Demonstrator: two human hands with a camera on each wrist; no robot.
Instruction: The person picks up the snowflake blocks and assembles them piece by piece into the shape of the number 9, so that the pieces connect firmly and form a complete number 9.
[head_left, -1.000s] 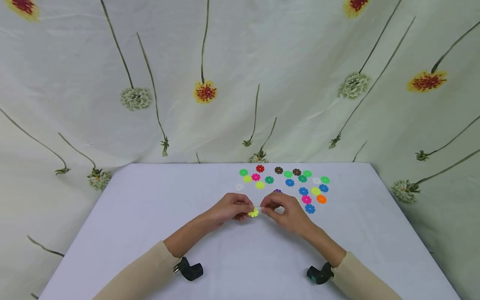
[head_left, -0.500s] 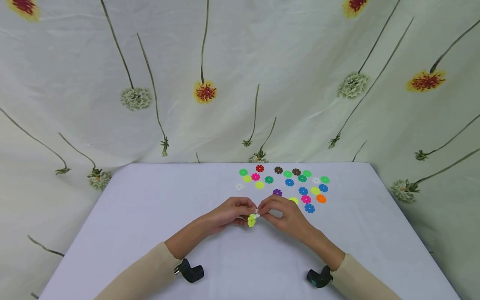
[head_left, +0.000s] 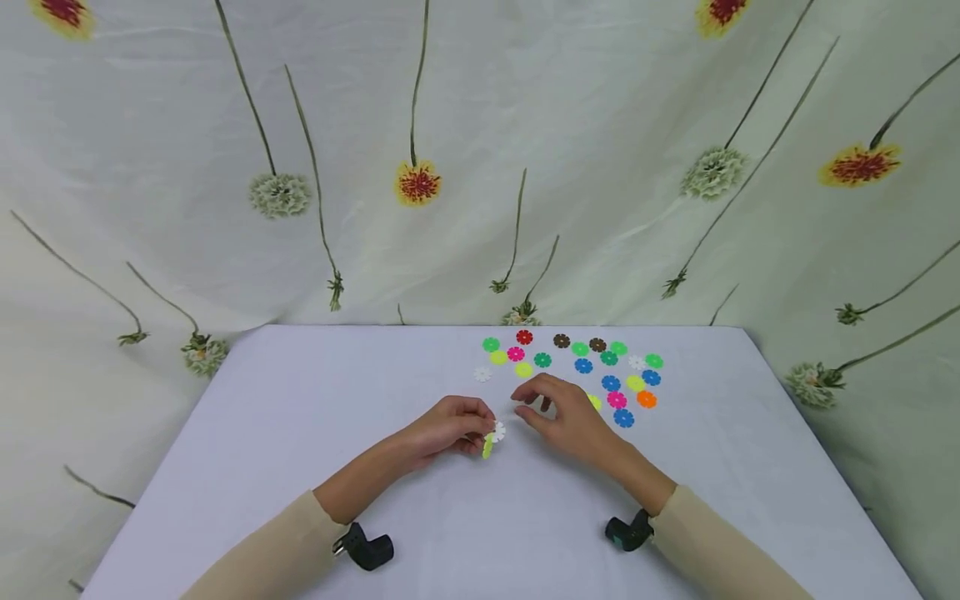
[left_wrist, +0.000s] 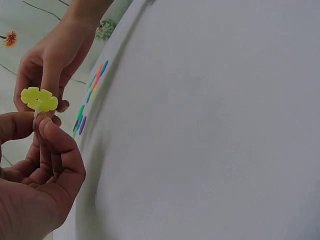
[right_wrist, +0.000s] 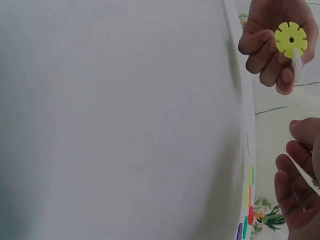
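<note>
My left hand (head_left: 450, 429) pinches a white notched, flower-shaped plastic disc (head_left: 499, 432) between thumb and fingers. A yellow disc (head_left: 487, 447) of the same kind is slotted onto it at an angle. In the right wrist view, the yellow disc (right_wrist: 284, 36) shows its round centre hole and edge notches, with the white disc (right_wrist: 297, 67) edge-on below. My right hand (head_left: 562, 417) hovers just right of the joined pair, fingers loosely bent and apart, with nothing between them. From the left wrist, the yellow disc (left_wrist: 31, 95) overlaps the right hand behind it.
Several loose discs in many colours lie flat at the back right of the white table (head_left: 300, 392), among them an orange disc (head_left: 647, 399) and a red disc (head_left: 524, 337). A lone white disc (head_left: 482, 375) lies left of them. Behind hangs a flower-print cloth (head_left: 465, 100).
The white disc, earlier pinched by the right hand, has been joined to the yellow one. The right hand has let go and drawn away; the left hand has turned the pair and shifted slightly left.
</note>
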